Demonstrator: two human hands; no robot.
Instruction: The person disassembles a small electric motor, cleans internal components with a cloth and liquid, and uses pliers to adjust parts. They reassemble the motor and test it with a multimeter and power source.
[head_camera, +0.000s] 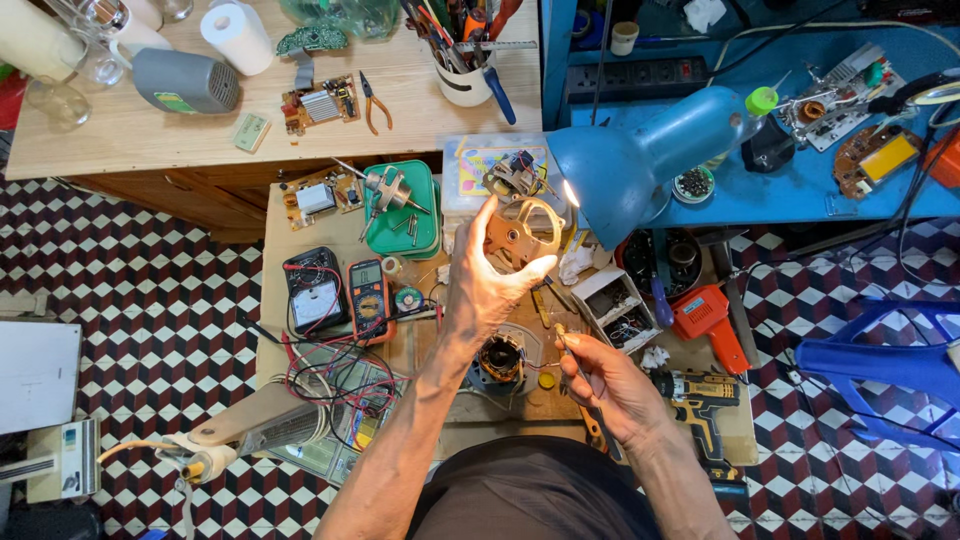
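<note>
Right hand (607, 385) low, near body, pinched on thin tool (572, 352), tip pointing up-left. Stator (501, 358) with copper windings sits on bench just beside it, below left wrist. Left hand (490, 280) raised, fingers clamped on rim of round metal plate (522, 234), held up into lamp (640, 150) light. Hands apart. Judgement: keep plate steady, tilted to catch light, thumb clear of centre hole; bring tool tip in slowly. Meters (340, 295) left; green box (405, 210) beyond.

Left hand (487, 285) holds round metal plate (522, 232) up under blue lamp (640, 150); right hand (605, 385) pinches thin tool (572, 352) above motor (500, 360) on tabletop (300, 215).
</note>
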